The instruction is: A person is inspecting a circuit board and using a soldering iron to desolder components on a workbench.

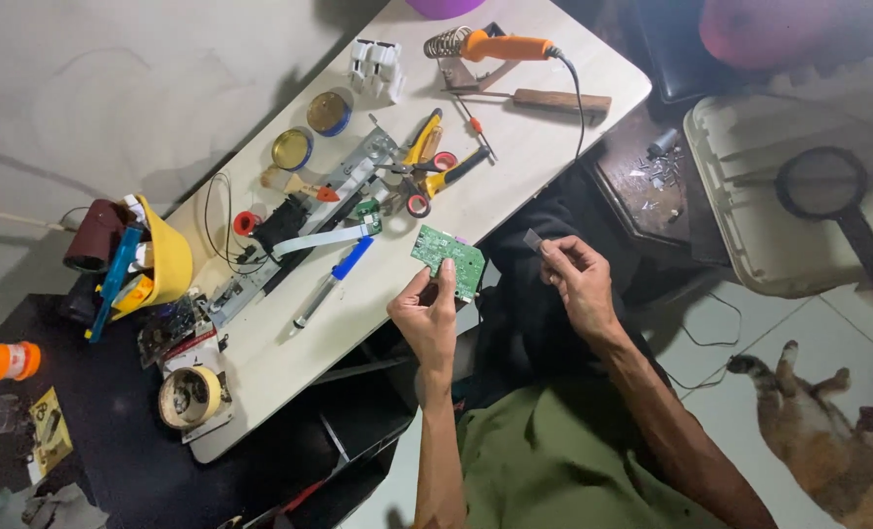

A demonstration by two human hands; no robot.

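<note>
Just off the near edge of the white table (pixel 515 186), the left hand (pixel 427 315) pinches a small green circuit board (pixel 447 258) by its lower edge, thumb and fingers closed on it. The board's long axis runs from upper left to lower right, its face tilted up toward the camera. Beside it, well apart, the right hand (pixel 581 279) grips a small dark chip (pixel 533 240) between fingertips. Farther on the table lie a blue-handled screwdriver (pixel 334 281), then yellow-handled pliers (pixel 425 139), and at the far end an orange soldering iron (pixel 500 46) on its coiled stand.
</note>
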